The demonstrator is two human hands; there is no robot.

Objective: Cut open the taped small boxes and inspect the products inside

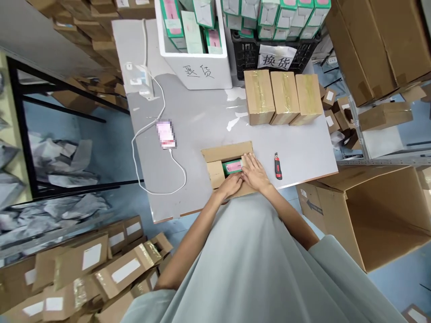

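An open cardboard box (215, 174) rests at the table's front edge with its flaps folded outward. Inside it lies a green-and-pink packet box (233, 166), partly covered by the flaps and my hands. My left hand (232, 185) is closed at the near side of the box, fingers bent over the cardboard. Stretched out over the right end flap, my right hand (256, 174) lies with its fingers extended. To the right of that hand is a red-and-black box cutter (278, 166), untouched.
Three taped cartons (286, 98) stand at the back right, before a black crate (240, 58) of green boxes. A white bin (205, 74) holds more. A phone (166, 134) with a white cable (185, 179) lies left. A large open carton (326, 211) stands right of the table.
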